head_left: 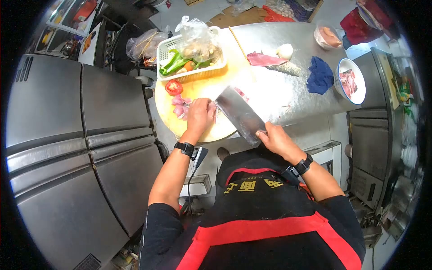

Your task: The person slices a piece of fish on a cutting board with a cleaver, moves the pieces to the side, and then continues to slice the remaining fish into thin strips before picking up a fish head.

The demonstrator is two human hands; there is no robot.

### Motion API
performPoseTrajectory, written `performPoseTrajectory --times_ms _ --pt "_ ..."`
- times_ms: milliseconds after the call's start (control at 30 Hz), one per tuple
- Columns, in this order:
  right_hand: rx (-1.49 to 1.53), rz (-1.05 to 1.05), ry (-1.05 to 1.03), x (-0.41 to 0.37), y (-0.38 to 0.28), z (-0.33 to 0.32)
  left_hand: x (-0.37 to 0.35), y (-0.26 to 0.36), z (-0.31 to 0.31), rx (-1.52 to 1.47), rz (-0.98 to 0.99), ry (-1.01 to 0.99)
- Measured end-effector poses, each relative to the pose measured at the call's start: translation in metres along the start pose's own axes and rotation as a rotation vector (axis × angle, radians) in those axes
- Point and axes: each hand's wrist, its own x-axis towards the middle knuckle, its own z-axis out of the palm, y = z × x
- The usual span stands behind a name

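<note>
My right hand (276,140) grips the handle of a broad cleaver (238,112), its blade slanting up and left over the round yellow cutting board (168,119). My left hand (201,114) is on the board left of the blade, fingers curled down on pink raw flesh that they mostly hide. Cut pink pieces of raw flesh (180,107) lie just left of those fingers. Another bit of pink flesh (242,93) shows beyond the blade. A halved tomato (173,87) sits near the board's left edge.
Behind the board stands a white basket (223,69) with green peppers (174,63) and a plastic bag (195,38). Rightward on the metal table are a pink fillet (263,59), scaly fish skin (288,68), a blue cloth (320,75), a white bowl (360,92) and a tub (320,40).
</note>
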Motion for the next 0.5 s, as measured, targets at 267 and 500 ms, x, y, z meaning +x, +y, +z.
performPoseTrajectory --times_ms 267,500 --pt "-0.119 0.003 0.040 0.013 -0.015 0.014 0.006 0.000 0.015 -0.009 -0.134 -0.031" --pt "-0.080 -0.008 0.044 0.029 -0.040 0.012 0.015 0.004 0.002 0.229 -0.168 -0.113"
